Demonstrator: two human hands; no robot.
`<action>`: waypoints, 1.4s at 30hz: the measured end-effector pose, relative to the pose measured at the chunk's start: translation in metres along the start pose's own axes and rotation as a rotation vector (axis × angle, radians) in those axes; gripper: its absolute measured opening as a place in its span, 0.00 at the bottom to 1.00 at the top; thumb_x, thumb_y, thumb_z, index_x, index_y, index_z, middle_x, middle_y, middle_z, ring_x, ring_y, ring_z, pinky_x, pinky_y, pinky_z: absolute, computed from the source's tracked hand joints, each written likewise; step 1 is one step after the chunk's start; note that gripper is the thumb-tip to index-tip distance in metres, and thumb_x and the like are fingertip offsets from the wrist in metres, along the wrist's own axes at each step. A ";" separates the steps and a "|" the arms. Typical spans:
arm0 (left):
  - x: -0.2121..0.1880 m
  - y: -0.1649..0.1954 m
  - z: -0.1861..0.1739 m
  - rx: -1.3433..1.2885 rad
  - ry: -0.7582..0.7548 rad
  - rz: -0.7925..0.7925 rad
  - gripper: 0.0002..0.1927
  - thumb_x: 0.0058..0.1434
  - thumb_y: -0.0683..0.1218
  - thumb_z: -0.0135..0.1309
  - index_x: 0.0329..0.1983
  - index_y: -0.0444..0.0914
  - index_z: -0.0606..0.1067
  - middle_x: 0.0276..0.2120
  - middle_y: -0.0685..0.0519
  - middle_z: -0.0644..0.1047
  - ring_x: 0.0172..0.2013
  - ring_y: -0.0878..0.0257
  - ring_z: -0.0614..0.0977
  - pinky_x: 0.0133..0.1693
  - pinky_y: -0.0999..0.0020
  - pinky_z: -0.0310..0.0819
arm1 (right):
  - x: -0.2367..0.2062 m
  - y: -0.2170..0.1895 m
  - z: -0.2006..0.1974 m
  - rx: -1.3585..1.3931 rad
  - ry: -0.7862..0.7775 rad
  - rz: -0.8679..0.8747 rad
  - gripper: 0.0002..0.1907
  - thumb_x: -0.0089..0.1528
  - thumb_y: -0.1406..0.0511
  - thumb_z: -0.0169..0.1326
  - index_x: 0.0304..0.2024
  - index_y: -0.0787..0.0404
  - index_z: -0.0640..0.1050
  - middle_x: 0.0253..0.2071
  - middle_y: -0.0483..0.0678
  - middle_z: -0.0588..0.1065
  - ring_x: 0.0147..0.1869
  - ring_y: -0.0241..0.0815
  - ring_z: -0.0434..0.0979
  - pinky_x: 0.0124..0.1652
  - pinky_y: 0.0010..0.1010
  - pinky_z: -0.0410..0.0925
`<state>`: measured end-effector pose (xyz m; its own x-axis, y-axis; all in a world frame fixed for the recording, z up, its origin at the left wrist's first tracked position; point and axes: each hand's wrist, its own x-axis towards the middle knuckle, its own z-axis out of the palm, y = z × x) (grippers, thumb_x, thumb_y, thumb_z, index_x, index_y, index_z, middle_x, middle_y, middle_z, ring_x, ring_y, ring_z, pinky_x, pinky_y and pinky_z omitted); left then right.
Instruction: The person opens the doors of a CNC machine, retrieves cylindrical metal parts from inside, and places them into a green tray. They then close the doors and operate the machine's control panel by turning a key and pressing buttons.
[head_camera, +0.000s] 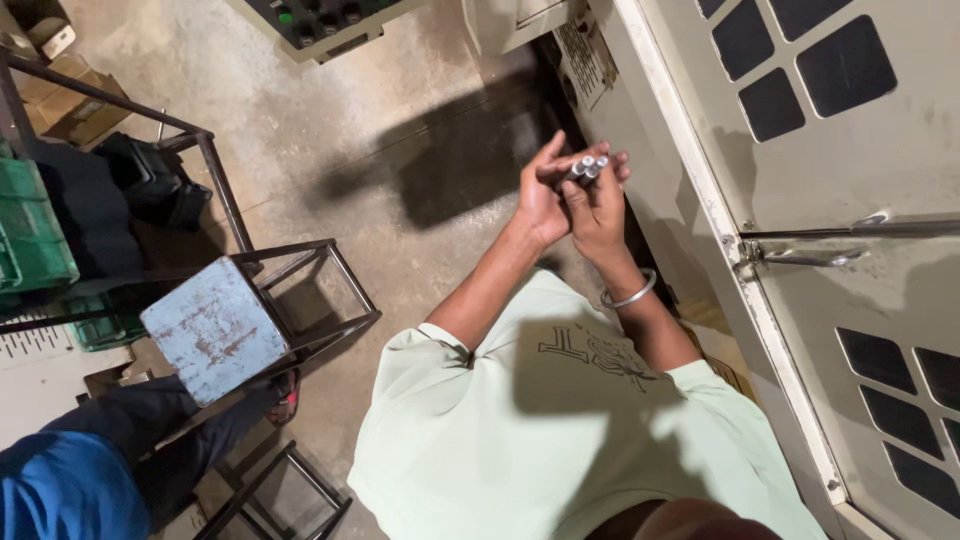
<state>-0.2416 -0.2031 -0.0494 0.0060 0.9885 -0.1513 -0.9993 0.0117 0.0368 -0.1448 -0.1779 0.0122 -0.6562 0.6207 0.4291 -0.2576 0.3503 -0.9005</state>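
- We look down on our own two hands, raised together in front of our chest over the concrete floor (330, 130).
- Our left hand (541, 200) is pressed against the right one, its fingers stretched up and partly folded round a small bundle of metal rods (588, 167).
- Our right hand (600, 205) is closed around the same rods, gripping them from the right side; a silver bangle (630, 294) sits on that wrist.
- The rods stand between the two palms, their round grey ends poking out at the top, near the fingertips. We count about three ends, though the bundle is small and we cannot be sure.
- Just right of the hands is a pale machine door (850, 150) with dark grilled panels and a metal handle bar (810, 257).
- To the left, well apart from the hands, stands a metal stool (215, 328) with a worn light-blue seat inside a dark steel frame.
- Farther left lie green crates (30, 235); at the near left corner another person's blue sleeve (60, 490) shows.
- We wear a pale green shirt (520, 440).
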 end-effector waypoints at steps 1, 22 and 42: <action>-0.002 0.002 0.007 -0.021 -0.058 0.013 0.33 0.73 0.66 0.41 0.56 0.30 0.71 0.54 0.36 0.75 0.56 0.43 0.77 0.58 0.52 0.74 | 0.005 -0.007 -0.001 -0.058 -0.020 -0.018 0.10 0.73 0.66 0.50 0.53 0.67 0.72 0.47 0.52 0.77 0.53 0.41 0.77 0.57 0.30 0.69; 0.005 0.037 0.067 0.146 -0.353 0.093 0.35 0.74 0.66 0.38 0.63 0.31 0.69 0.61 0.36 0.73 0.63 0.45 0.74 0.61 0.50 0.73 | 0.054 -0.049 -0.006 -0.170 -0.123 -0.245 0.05 0.75 0.69 0.50 0.50 0.67 0.72 0.49 0.58 0.79 0.55 0.47 0.82 0.54 0.33 0.75; 0.111 0.052 0.075 0.281 -0.403 -0.174 0.34 0.77 0.65 0.34 0.63 0.33 0.71 0.60 0.41 0.75 0.58 0.53 0.76 0.57 0.62 0.69 | 0.102 -0.014 -0.051 -0.261 0.148 -0.323 0.13 0.65 0.83 0.47 0.48 0.68 0.68 0.50 0.62 0.78 0.58 0.57 0.82 0.59 0.44 0.76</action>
<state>-0.2901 -0.0809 0.0102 0.2404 0.9474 0.2111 -0.9338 0.1663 0.3168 -0.1722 -0.0839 0.0718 -0.4576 0.5374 0.7084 -0.2325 0.6967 -0.6786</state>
